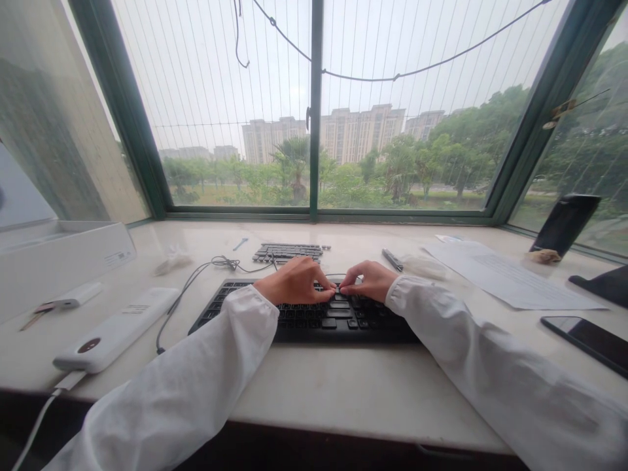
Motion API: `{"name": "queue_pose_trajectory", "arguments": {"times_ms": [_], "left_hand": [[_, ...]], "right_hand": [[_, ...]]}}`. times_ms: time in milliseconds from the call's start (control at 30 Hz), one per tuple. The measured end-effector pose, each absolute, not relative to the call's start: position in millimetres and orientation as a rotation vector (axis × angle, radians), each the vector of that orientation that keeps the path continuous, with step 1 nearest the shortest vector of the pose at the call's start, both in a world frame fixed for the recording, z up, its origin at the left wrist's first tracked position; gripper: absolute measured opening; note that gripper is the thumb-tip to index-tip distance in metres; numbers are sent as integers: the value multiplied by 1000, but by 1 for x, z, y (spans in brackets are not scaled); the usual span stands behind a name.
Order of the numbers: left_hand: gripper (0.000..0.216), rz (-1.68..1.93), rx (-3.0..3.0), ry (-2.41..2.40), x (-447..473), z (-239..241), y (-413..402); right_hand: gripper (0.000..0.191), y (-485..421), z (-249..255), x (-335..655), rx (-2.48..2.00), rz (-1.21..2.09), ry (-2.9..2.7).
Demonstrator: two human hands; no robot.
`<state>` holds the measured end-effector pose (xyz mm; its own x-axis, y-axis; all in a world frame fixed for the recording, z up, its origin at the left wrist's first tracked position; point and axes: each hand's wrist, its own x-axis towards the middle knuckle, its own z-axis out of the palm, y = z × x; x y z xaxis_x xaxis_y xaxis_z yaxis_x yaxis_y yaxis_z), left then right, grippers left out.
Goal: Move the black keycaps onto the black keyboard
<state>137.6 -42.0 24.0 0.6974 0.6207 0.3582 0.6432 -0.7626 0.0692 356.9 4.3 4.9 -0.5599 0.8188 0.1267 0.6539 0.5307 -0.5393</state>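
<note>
A black keyboard (314, 335) lies on the white sill before me, with part of its key area bare of keycaps. Over its upper right part my left hand (293, 281) is closed, thumb and forefinger pinched together low at the keys. My right hand (369, 280) comes in from the other side, also closed in a pinch, its fingertips close to the left ones. Whatever sits between the fingertips is too small to make out. Behind the keyboard, loose keycaps (288, 251) are laid out in rows, partly hidden by my left hand.
A dark cable (182, 294) loops left of the keyboard, near a white power bank (120, 330) and a white box (63, 265). Rightward lie a black pen-like tool (392, 260), a paper sheet (510, 275) and a phone (591, 340). A window frame (314, 214) bounds the back.
</note>
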Motion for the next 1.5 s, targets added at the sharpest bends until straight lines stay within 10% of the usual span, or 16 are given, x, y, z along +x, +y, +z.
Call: {"name": "queue_pose_trajectory", "arguments": {"times_ms": [1500], "left_hand": [[18,-607,-2825,-988,135,23,-33]], "right_hand": [[16,-12,19,355,-1220,-47,-2629]]}}
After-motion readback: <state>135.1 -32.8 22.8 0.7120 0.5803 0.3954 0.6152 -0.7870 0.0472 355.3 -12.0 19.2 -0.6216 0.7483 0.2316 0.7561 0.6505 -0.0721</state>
